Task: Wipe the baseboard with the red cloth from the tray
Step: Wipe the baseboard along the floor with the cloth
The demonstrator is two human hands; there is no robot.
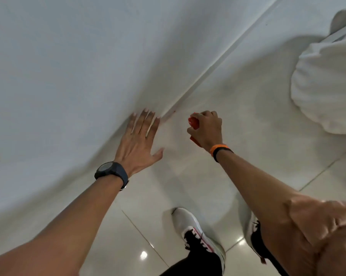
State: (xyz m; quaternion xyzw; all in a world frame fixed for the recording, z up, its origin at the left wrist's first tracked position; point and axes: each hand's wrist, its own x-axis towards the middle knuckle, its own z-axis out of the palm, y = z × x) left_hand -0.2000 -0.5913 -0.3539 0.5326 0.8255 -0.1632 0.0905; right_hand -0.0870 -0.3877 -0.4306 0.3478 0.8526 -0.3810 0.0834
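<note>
My right hand is closed in a fist around the bunched red cloth, held above the floor a little to the right of the baseboard. The baseboard is a pale strip running diagonally from upper right down to the middle, where wall meets floor. My left hand is open with its fingers spread, palm flat against the white wall just above the baseboard's near end. The tray is not in view.
Glossy pale floor tiles with thin grout lines lie below. A white quilted bedcover or cushion bulges in at the right. My two white-and-black shoes stand on the tiles at the bottom.
</note>
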